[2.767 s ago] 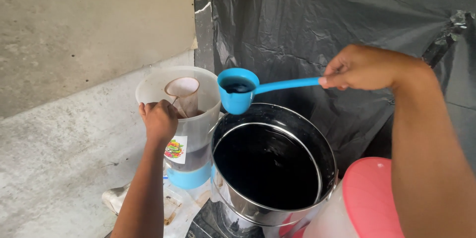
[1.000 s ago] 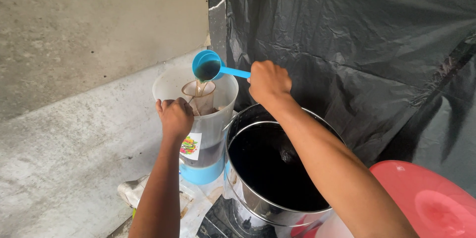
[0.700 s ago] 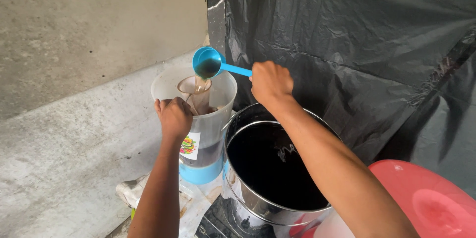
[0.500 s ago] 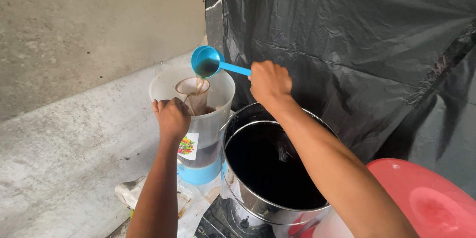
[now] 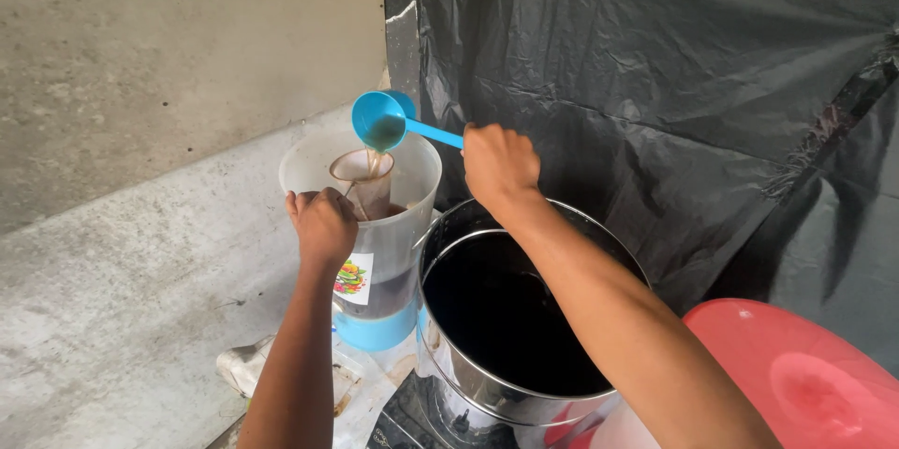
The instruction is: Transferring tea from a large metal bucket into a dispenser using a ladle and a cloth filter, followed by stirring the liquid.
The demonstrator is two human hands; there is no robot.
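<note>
**Pouring dark liquid through a cloth strainer into a plastic jug**

Looking down from head height, two bare arms reach into the scene from the near edge. The right hand (image 5: 499, 163) is closed in a fist around the handle of a blue plastic ladle (image 5: 382, 120). The ladle is tilted, its bowl held just above a cloth strainer (image 5: 364, 183), and a thin stream of brownish liquid runs from the bowl down into the strainer.

The left hand (image 5: 323, 224) is closed at the near rim of a translucent plastic jug (image 5: 408, 224). It appears to grip the strainer's handle, though the fingers hide the exact hold. The strainer hangs inside the jug's mouth, stained brown. The jug has a blue base and a small colourful sticker on its side, and dark liquid fills its lower part.

Just right of the jug, touching or nearly touching it, stands a large steel pot (image 5: 487, 393) filled with very dark liquid. The right forearm crosses above the pot.

At the near right corner lies a red plastic lid or basin (image 5: 805, 383). Black plastic sheeting (image 5: 655, 65) hangs behind the pot on the far right. A grey concrete ledge (image 5: 122, 271) and wall fill the left side. Crumpled plastic wrapping (image 5: 248, 369) lies near the jug's base.
</note>
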